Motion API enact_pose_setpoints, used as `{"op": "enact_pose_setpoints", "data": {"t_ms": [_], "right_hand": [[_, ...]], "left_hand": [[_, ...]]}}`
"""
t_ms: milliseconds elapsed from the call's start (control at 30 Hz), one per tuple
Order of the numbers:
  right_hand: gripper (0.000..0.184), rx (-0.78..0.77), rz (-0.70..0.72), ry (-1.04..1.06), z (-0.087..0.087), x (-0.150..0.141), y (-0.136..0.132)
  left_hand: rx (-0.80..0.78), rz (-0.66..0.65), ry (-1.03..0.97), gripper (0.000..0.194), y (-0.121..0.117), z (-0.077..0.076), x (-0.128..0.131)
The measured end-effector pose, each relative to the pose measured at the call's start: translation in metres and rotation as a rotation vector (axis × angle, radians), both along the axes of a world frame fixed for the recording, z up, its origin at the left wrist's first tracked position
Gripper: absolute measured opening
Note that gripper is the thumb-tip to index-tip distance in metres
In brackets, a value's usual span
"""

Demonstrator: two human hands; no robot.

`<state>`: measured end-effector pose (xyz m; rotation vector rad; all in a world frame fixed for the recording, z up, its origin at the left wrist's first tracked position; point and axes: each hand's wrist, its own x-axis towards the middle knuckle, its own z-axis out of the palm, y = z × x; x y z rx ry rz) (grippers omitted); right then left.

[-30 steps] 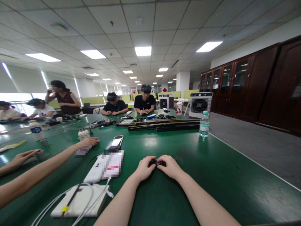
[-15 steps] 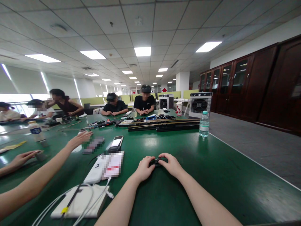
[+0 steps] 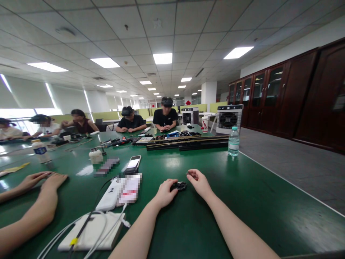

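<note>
A small black part (image 3: pixel 180 185) with an uneven, detailed surface is on the green table (image 3: pixel 178 223) in front of me; its exact kind is too small to tell. My left hand (image 3: pixel 165 192) is closed on its left end, thumb in front and fingers behind. Just to the right, my right hand (image 3: pixel 199 183) is apart from the black part and raised slightly. Its thumb and fingers are pinched together, and a tiny dark bit shows at the tips, too small to name.
Left of my arm lie a white power bank (image 3: pixel 109 194), a phone (image 3: pixel 133 164) and a white box (image 3: pixel 91 232) with cables. A co-worker's hands (image 3: pixel 51 180) rest at far left. Ahead are long black rails (image 3: pixel 202 144) and a water bottle (image 3: pixel 233 142). A white jar (image 3: pixel 95 156) stands farther left.
My right hand has come off the black part, moving up and right. My left hand stays on it. The co-worker's outstretched arm has drawn back left, uncovering the white jar.
</note>
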<state>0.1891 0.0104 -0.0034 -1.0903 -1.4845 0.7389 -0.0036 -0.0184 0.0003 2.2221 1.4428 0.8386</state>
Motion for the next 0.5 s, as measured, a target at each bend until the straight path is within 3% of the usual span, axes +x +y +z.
{"op": "enact_pose_setpoints", "data": {"t_ms": [500], "right_hand": [[0.036, -0.028, -0.049, 0.077, -0.0066, 0.0063, 0.0112]], "left_hand": [[-0.011, 0.014, -0.003, 0.042, -0.0007, 0.0008, 0.0012]]}}
